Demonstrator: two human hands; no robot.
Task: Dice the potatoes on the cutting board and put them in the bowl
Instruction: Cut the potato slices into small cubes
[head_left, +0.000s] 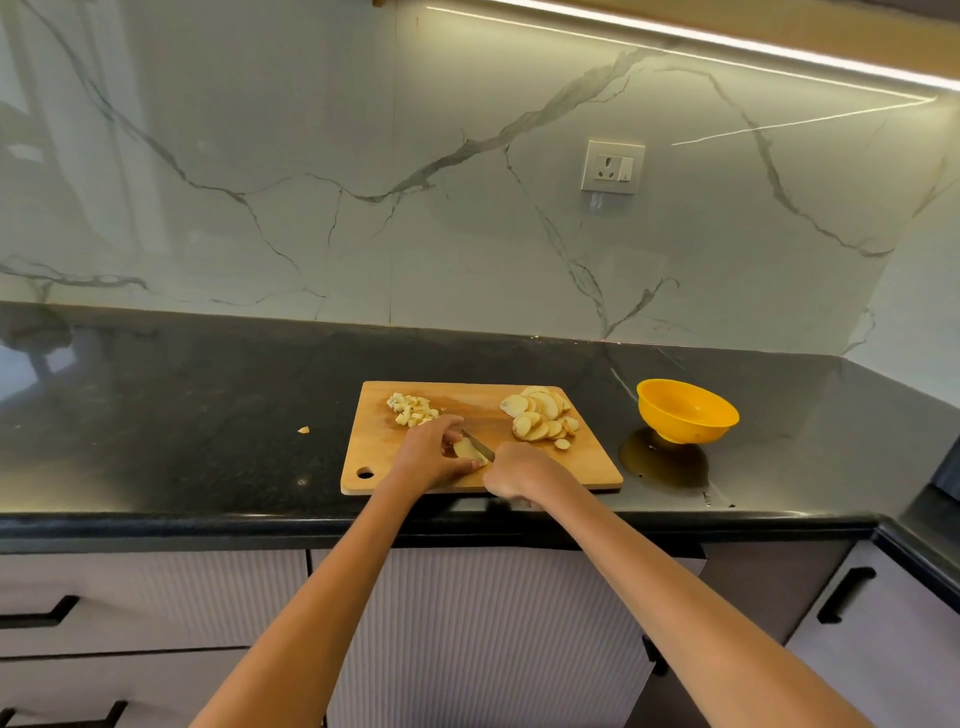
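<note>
On the black speckled stone tabletop (208, 415) lies a rectangular light wooden cutting board (395, 467) with a hanging hole at its near left corner. The left hand (431, 457) curls its fingers over a stack of pale potato slices (467, 450) near the board's front middle, its grip pinning them down. The right hand (519, 475) has its grip closed round the handle of a small dark-bladed knife (478, 445), whose blade lies across those slices. A heap of small pale potato dice (413, 409) sits at the board's far left, and a pile of round uncut potato slices (540, 415) at its far right. A round yellow plastic bowl (687, 410) stands on the tabletop just right of the board. A stray potato scrap (304, 429) lies on the tabletop left of the board.
</note>
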